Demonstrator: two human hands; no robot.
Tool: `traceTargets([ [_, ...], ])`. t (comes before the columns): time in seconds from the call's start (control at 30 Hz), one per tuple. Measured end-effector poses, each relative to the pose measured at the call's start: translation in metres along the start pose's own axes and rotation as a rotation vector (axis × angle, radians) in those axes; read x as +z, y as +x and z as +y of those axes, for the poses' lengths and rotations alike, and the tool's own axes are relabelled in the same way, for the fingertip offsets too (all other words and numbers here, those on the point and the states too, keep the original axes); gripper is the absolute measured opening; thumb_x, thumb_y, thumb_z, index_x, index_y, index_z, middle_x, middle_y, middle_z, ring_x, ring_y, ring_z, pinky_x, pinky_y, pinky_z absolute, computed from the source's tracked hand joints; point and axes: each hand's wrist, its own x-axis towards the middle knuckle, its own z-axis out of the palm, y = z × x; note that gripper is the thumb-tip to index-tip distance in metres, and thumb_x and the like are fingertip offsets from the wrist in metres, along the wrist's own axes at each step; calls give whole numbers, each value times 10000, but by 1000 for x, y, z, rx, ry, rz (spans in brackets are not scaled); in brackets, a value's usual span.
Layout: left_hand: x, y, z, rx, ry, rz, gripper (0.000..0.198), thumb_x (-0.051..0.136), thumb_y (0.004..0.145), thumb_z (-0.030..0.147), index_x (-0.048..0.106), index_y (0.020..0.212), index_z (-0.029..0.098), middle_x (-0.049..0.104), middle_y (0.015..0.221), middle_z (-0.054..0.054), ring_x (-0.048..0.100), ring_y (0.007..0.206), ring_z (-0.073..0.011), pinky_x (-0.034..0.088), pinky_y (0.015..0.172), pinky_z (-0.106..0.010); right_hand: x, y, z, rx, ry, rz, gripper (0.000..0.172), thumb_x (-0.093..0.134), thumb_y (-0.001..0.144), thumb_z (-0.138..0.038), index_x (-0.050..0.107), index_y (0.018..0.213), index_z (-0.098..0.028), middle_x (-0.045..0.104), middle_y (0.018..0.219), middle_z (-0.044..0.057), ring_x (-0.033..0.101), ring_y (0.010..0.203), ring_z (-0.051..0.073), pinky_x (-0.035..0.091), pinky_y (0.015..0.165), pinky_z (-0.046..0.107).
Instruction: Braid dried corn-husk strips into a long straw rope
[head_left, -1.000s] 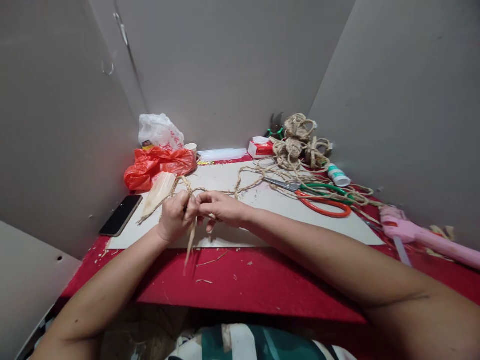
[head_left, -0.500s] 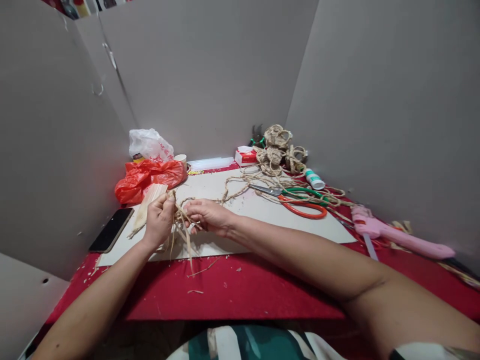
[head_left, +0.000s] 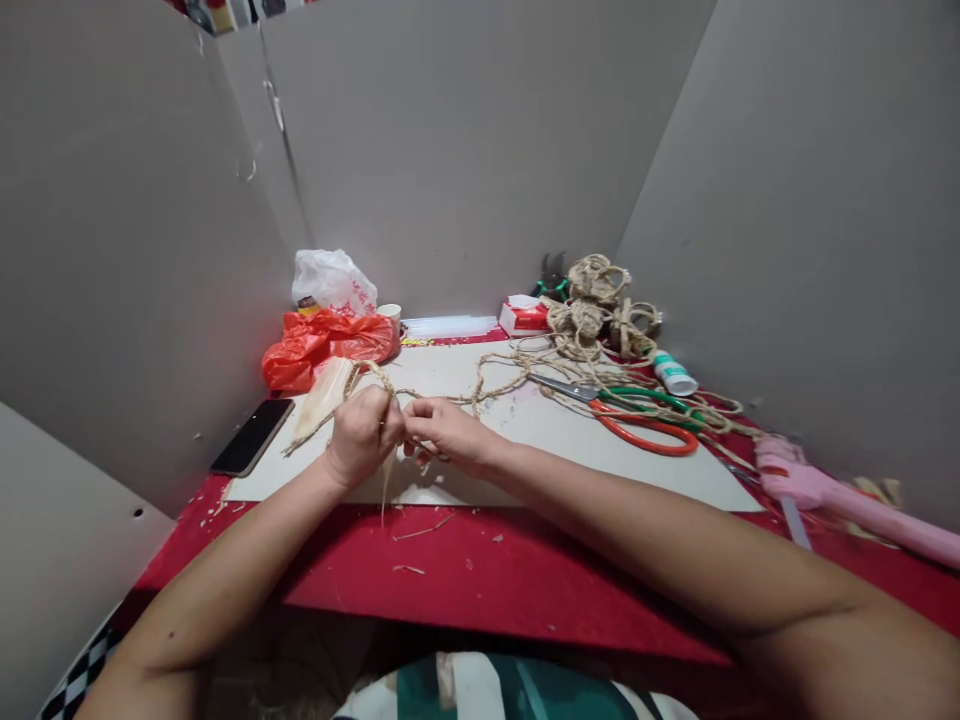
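My left hand (head_left: 365, 432) is closed around a braided straw cord (head_left: 377, 373), whose loop rises behind the knuckles. Loose pale straw strands (head_left: 386, 490) hang below the fist. Close beside it, my right hand (head_left: 454, 435) has its thumb and fingers pinched on the strand ends; the fingertips are partly hidden. The two hands nearly touch above the white board (head_left: 637, 475). Just behind my left hand lies a flat bundle of pale dried fibre (head_left: 321, 402). A thin twisted cord (head_left: 487, 385) runs across the board towards the right.
Scissors (head_left: 660, 440) with orange and green handles lie right of my hands, among cords. Behind are rope coils (head_left: 581, 325), pliers (head_left: 553, 280), a red-white box (head_left: 523, 318) and a white bottle (head_left: 675, 374). A pink glue gun (head_left: 825, 485), phone (head_left: 253, 437) and red bag (head_left: 322, 345) flank the board.
My left hand has turned its back upward and come closer to my right hand. Fewer loose strands show below. The whole view has shifted, with the table's things now further right in it.
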Motion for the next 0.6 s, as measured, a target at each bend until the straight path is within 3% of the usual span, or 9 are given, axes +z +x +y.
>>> traceTargets([
  [0.13, 3, -3, -1, 91, -6, -38, 189, 462, 797, 100, 353, 688, 208, 374, 569, 36, 372, 516, -106, 286, 513, -250, 1, -2, 1, 19, -26, -15, 71, 559, 639, -159, 491, 619, -152, 518, 492, -36, 459, 415, 63, 368, 381, 165],
  [0.3, 3, -7, -2, -17, -79, -75, 194, 444, 799, 111, 347, 661, 206, 341, 549, 52, 322, 474, -89, 259, 498, -248, 0, -1, 3, 0, 37, -19, 100, 573, 639, -162, 491, 586, -146, 515, 470, -35, 443, 390, 56, 399, 394, 174],
  [0.4, -2, -3, 3, -154, -149, -45, 216, 450, 801, 132, 339, 631, 205, 335, 546, 51, 321, 479, -87, 280, 513, -246, -2, 2, 1, 51, 145, -54, 107, 542, 631, -114, 493, 539, -140, 453, 391, -40, 435, 376, 65, 425, 416, 186],
  [0.47, -6, 2, 7, -282, -207, 9, 226, 461, 812, 173, 342, 623, 203, 351, 556, 44, 340, 501, -89, 304, 531, -243, -4, 5, -1, 105, 232, -89, 68, 532, 627, -96, 531, 565, -125, 493, 419, -17, 484, 415, 84, 432, 418, 187],
  [0.6, -10, 16, 9, -672, -492, 87, 274, 449, 852, 307, 350, 618, 202, 370, 536, 47, 353, 477, -80, 327, 491, -221, -7, 9, -7, 217, 388, -139, 76, 505, 688, -111, 577, 665, -102, 573, 507, 20, 515, 445, 89, 436, 416, 181],
])
